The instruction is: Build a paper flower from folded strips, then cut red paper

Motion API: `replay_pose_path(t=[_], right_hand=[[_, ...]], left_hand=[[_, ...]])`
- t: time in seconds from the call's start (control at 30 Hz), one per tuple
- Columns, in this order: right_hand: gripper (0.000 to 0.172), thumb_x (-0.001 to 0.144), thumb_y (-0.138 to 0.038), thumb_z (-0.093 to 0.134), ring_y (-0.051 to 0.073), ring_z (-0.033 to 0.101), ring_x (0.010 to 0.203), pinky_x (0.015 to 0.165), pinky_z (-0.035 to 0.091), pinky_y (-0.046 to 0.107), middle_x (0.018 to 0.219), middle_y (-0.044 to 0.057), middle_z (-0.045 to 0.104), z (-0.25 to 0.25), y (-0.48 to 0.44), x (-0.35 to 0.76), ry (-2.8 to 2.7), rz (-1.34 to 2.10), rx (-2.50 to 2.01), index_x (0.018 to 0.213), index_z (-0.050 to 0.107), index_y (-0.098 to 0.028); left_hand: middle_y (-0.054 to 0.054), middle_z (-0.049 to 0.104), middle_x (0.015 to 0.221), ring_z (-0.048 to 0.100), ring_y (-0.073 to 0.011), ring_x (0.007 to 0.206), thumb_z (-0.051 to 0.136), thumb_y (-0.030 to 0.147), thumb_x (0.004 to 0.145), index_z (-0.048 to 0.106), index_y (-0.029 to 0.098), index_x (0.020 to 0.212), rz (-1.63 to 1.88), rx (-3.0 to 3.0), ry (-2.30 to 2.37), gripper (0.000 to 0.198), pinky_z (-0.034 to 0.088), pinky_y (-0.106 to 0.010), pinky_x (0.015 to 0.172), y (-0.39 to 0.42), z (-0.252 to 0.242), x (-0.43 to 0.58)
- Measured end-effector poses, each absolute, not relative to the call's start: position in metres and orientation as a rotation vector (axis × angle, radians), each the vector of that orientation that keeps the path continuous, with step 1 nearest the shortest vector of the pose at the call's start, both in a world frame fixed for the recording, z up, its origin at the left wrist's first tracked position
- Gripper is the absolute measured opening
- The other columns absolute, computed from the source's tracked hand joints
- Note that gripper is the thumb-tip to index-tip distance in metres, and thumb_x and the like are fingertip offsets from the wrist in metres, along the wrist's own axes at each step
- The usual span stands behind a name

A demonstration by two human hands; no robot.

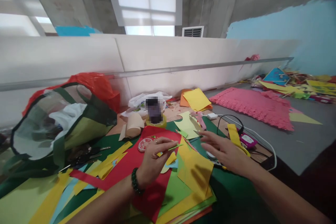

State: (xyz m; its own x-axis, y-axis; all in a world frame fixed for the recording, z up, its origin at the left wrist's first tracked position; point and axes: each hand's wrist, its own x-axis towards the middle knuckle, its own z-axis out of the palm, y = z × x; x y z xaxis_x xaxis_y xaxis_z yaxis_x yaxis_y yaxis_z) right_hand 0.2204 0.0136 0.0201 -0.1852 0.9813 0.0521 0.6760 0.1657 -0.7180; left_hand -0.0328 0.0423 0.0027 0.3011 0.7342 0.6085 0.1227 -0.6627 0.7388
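Note:
My left hand (156, 155), with a dark beaded bracelet on the wrist, pinches a thin green paper strip (175, 147) between thumb and fingers. It hovers over red paper (126, 168) and a stack of yellow and green paper sheets (195, 171). Small yellow and light-blue paper scraps lie just beneath it. To the right, my right hand (223, 150) is held apart with its fingers stretched forward, and I see nothing clearly held in it. Behind the left hand, a round red-and-white patterned piece (145, 144) rests on the red paper.
Cut paper strips (112, 162) and keys (86, 155) lie at left beside a green-and-white bag (89, 112). A yellow tape roll (160, 124) stands behind. Cables (258, 136), a magenta device (248, 141) and a pink fabric piece (252, 106) are at right.

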Motion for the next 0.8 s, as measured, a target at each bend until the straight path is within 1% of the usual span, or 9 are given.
replay_pose_path(t=[0.03, 0.1, 0.2, 0.27, 0.4, 0.47, 0.57, 0.67, 0.8], right_hand=[[0.05, 0.091, -0.053, 0.049, 0.025, 0.066, 0.103, 0.086, 0.052, 0.038, 0.115, 0.013, 0.067, 0.024, 0.011, 0.205, -1.799, 0.987, -1.355, 0.13, 0.05, -0.023], [0.054, 0.083, -0.061, 0.058, 0.023, 0.069, 0.091, 0.08, 0.053, 0.037, 0.1, 0.009, 0.069, 0.026, 0.012, 0.176, -1.62, 1.242, -1.085, 0.119, 0.053, -0.022], [0.052, 0.07, -0.06, 0.073, 0.017, 0.068, 0.065, 0.064, 0.053, 0.031, 0.073, -0.001, 0.064, 0.023, 0.024, 0.149, -1.489, 1.385, -0.959, 0.1, 0.057, -0.02], [0.05, 0.065, -0.057, 0.078, 0.014, 0.065, 0.057, 0.059, 0.051, 0.029, 0.065, -0.004, 0.062, 0.02, 0.034, 0.143, -1.444, 1.411, -0.932, 0.092, 0.058, -0.02], [0.045, 0.063, -0.055, 0.08, 0.012, 0.063, 0.055, 0.057, 0.051, 0.028, 0.064, -0.003, 0.064, 0.018, 0.049, 0.143, -1.412, 1.37, -0.917, 0.08, 0.061, -0.018], [0.043, 0.064, -0.055, 0.08, 0.013, 0.063, 0.057, 0.058, 0.052, 0.028, 0.066, -0.002, 0.066, 0.016, 0.052, 0.142, -1.418, 1.351, -0.915, 0.078, 0.062, -0.018], [0.043, 0.064, -0.056, 0.079, 0.013, 0.063, 0.058, 0.056, 0.053, 0.028, 0.068, -0.001, 0.066, 0.01, 0.055, 0.139, -1.425, 1.331, -0.901, 0.078, 0.062, -0.018], [0.042, 0.068, -0.055, 0.077, 0.013, 0.061, 0.056, 0.054, 0.052, 0.027, 0.065, -0.002, 0.064, 0.002, 0.058, 0.137, -1.453, 1.298, -0.887, 0.079, 0.061, -0.019], [0.038, 0.072, -0.051, 0.074, 0.013, 0.06, 0.058, 0.056, 0.051, 0.027, 0.064, -0.003, 0.061, -0.012, 0.065, 0.138, -1.467, 1.255, -0.883, 0.087, 0.06, -0.019]], left_hand=[[-0.005, 0.075, 0.089, 0.068, -0.0154, 0.079, 0.062, 0.012, 0.084, 0.078, 0.026, 0.1, 1.409, 2.075, 0.743, 0.026, 0.053, -0.023, 0.07, 0.042, 0.0, -0.033], [-0.005, 0.074, 0.091, 0.068, -0.0146, 0.079, 0.06, 0.009, 0.085, 0.076, 0.026, 0.104, 1.454, 2.213, 0.708, 0.031, 0.053, -0.023, 0.07, 0.042, -0.003, -0.034], [-0.005, 0.075, 0.093, 0.069, -0.0149, 0.08, 0.054, 0.007, 0.086, 0.074, 0.026, 0.109, 1.477, 2.377, 0.705, 0.035, 0.054, -0.024, 0.07, 0.042, -0.005, -0.036], [-0.007, 0.075, 0.092, 0.069, -0.0162, 0.08, 0.052, 0.006, 0.085, 0.073, 0.024, 0.11, 1.471, 2.444, 0.755, 0.037, 0.054, -0.026, 0.071, 0.041, -0.002, -0.036], [-0.007, 0.075, 0.088, 0.068, -0.0191, 0.078, 0.055, 0.012, 0.081, 0.072, 0.02, 0.109, 1.341, 2.378, 0.849, 0.034, 0.054, -0.029, 0.071, 0.033, 0.01, -0.035], [-0.007, 0.076, 0.088, 0.067, -0.0194, 0.076, 0.059, 0.02, 0.081, 0.073, 0.019, 0.107, 1.25, 2.237, 0.891, 0.029, 0.053, -0.029, 0.071, 0.031, 0.015, -0.034], [-0.006, 0.076, 0.084, 0.067, -0.0189, 0.073, 0.061, 0.033, 0.084, 0.075, 0.017, 0.097, 1.125, 1.984, 0.94, 0.025, 0.051, -0.028, 0.068, 0.034, 0.017, -0.033], [-0.008, 0.075, 0.082, 0.067, -0.0202, 0.075, 0.062, 0.042, 0.084, 0.075, 0.014, 0.093, 1.049, 1.744, 0.881, 0.032, 0.051, -0.029, 0.069, 0.042, 0.01, -0.031], [-0.01, 0.074, 0.088, 0.068, -0.0231, 0.084, 0.076, 0.045, 0.072, 0.069, 0.013, 0.107, 1.02, 1.467, 0.845, 0.048, 0.052, -0.031, 0.073, 0.053, -0.003, -0.03]])
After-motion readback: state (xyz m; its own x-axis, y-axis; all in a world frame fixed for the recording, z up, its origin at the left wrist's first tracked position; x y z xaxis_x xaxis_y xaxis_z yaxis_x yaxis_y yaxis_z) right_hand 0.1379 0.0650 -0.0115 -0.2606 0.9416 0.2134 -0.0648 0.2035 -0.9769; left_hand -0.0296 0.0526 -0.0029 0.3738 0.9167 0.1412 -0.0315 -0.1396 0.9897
